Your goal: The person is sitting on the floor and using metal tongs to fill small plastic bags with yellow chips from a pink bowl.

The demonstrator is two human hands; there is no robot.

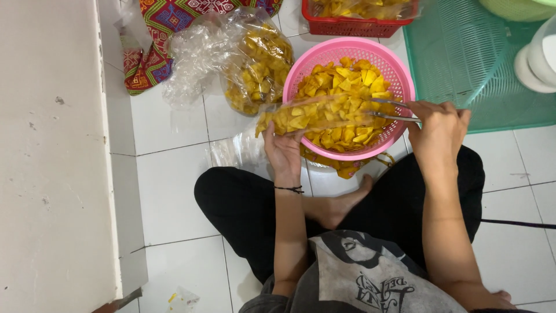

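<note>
I'm holding the bag (307, 119) mouth-open over the pink basket (301, 69) with my left hand (282, 152) clamped on it, while my right hand (437, 130) is squeezing tongs (394, 110) on chips (341, 81) so spills land back inside.

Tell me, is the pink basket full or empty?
Nearly full: yellow chips heap close to the rim of the pink basket.

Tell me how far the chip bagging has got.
Done: one filled clear bag of yellow chips lies on the tiled floor. In hand: the left hand holds a partly filled clear bag over the pink basket, while the right hand works metal tongs at its mouth. Left: the basket holds many loose chips.
</note>
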